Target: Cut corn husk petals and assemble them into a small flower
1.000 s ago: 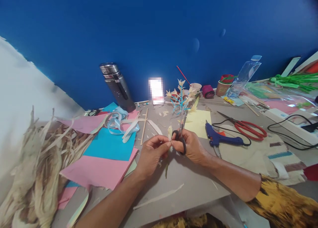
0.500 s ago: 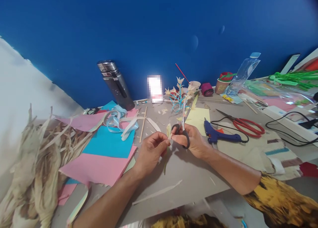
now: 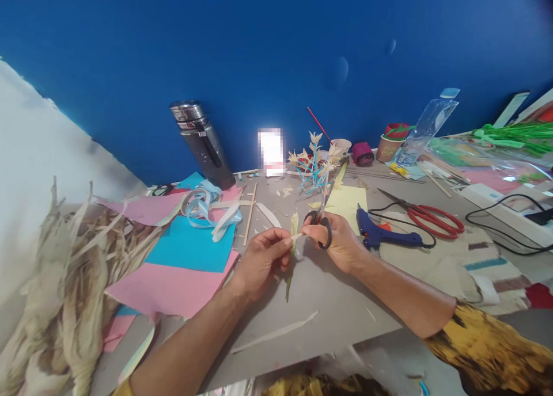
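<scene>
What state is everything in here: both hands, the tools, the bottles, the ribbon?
Left hand: pinching pale flower piece
Pale flower piece: upright, between the hands
Right hand: gripping black-handled scissors
Black-handled scissors: held, blade opening unclear
Red-handled scissors: lying down
Blue glue gun: lying down, power unclear
Clear bottle: capped
Dark flask: lid on
Light blue ribbon: loosely looped
</scene>
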Demonstrator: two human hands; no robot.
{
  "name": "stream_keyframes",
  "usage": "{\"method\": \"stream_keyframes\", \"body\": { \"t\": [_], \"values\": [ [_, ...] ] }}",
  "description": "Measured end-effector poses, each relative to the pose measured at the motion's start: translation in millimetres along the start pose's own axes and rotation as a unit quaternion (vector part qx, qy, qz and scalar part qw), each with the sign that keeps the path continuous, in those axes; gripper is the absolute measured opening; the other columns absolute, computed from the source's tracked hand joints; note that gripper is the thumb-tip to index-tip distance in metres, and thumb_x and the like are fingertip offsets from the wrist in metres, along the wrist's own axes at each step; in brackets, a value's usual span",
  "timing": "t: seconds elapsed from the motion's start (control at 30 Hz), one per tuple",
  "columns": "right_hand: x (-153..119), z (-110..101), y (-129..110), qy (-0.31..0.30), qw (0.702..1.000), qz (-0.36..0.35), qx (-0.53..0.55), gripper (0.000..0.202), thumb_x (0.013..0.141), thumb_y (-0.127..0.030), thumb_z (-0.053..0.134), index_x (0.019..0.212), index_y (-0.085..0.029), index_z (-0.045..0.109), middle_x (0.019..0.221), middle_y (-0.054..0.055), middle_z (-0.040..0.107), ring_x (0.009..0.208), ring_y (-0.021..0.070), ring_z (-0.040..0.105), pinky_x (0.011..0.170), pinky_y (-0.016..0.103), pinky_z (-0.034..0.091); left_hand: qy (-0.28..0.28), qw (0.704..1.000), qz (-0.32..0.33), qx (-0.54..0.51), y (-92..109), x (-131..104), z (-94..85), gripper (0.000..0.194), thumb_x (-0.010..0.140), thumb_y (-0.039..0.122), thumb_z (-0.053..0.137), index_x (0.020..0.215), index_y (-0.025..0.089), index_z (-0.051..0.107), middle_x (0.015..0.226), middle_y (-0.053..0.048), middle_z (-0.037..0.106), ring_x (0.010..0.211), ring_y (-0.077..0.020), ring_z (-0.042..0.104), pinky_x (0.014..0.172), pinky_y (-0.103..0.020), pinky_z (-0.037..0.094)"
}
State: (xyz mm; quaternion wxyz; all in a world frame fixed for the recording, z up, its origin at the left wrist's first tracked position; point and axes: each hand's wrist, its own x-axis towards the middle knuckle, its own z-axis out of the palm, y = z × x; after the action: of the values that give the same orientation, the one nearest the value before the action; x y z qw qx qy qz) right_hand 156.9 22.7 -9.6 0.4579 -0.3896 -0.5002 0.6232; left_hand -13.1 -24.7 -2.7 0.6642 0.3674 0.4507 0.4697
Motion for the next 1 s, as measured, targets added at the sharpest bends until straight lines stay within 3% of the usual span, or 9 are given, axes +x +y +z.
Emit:
{"method": "stream_keyframes", "body": {
  "t": [0.13, 0.27, 0.57, 0.7, 0.87, 1.0],
  "values": [
    [0.6, 0.7, -0.1, -0.013, 1.0, 0.003, 0.01, 0.026, 0.065, -0.034, 0.076, 0.081, -0.017, 0.064, 0.073, -0.001, 0.06, 0.058, 0.0101, 0.043, 0.054, 0.025, 0.031, 0.019, 0.997, -0.013, -0.071, -1.7, 3.7, -2.3, 0.023, 0.07, 0.03, 0.082, 0.077, 0.017, 0.063, 0.054, 0.005, 0.051, 0.049, -0.007, 0.044, 0.048, -0.02, 0.029],
    [-3.6, 4.8, -4.9, -0.033, 0.999, 0.008, 0.005, 0.031, 0.061, -0.035, 0.078, 0.08, -0.017, 0.061, 0.069, -0.003, 0.056, 0.057, 0.0102, 0.042, 0.054, 0.025, 0.03, 0.034, 0.998, -0.006, -0.058, -3.8, 4.4, -0.9, 0.023, 0.067, 0.027, 0.084, 0.076, 0.016, 0.067, 0.056, 0.004, 0.052, 0.049, -0.0066, 0.044, 0.048, -0.021, 0.032],
    [-3.6, 4.3, -7.9, -0.017, 1.0, 0.008, -0.016, 0.028, 0.061, -0.036, 0.077, 0.075, -0.018, 0.061, 0.063, -0.004, 0.05, 0.055, 0.0098, 0.037, 0.052, 0.025, 0.029, 0.051, 0.998, 0.009, 0.021, -2.1, 2.1, -0.1, 0.022, 0.067, 0.029, 0.083, 0.071, 0.014, 0.066, 0.053, 0.002, 0.053, 0.047, -0.0074, 0.046, 0.047, -0.021, 0.032],
    [-4.3, 3.1, -6.5, -0.023, 0.999, -0.009, -0.045, 0.034, 0.066, -0.047, 0.077, 0.077, -0.017, 0.065, 0.061, -0.003, 0.051, 0.054, 0.0103, 0.037, 0.051, 0.025, 0.029, 0.065, 0.997, 0.017, -0.04, 0.1, 2.7, -0.1, 0.024, 0.065, 0.027, 0.085, 0.073, 0.016, 0.066, 0.056, 0.004, 0.054, 0.049, -0.0072, 0.048, 0.048, -0.02, 0.035],
    [-9.0, 4.1, -0.5, -0.113, 0.99, -0.011, -0.088, 0.053, 0.073, -0.068, 0.068, 0.072, -0.015, 0.067, 0.056, -0.003, 0.047, 0.051, 0.0098, 0.035, 0.049, 0.025, 0.027, 0.068, 0.987, 0.039, -0.139, 2.5, 4.0, -1.6, 0.027, 0.063, 0.025, 0.087, 0.076, 0.015, 0.066, 0.064, 0.004, 0.057, 0.053, -0.0063, 0.05, 0.048, -0.019, 0.037],
    [-12.3, 7.4, 7.9, -0.18, 0.975, -0.005, -0.133, 0.062, 0.077, -0.074, 0.06, 0.064, -0.014, 0.068, 0.053, -0.001, 0.048, 0.05, 0.0101, 0.036, 0.049, 0.025, 0.025, 0.067, 0.982, 0.041, -0.173, 2.5, 4.1, -2.5, 0.028, 0.062, 0.025, 0.088, 0.076, 0.015, 0.066, 0.067, 0.003, 0.058, 0.054, -0.0057, 0.051, 0.047, -0.018, 0.038]
  ]
}}
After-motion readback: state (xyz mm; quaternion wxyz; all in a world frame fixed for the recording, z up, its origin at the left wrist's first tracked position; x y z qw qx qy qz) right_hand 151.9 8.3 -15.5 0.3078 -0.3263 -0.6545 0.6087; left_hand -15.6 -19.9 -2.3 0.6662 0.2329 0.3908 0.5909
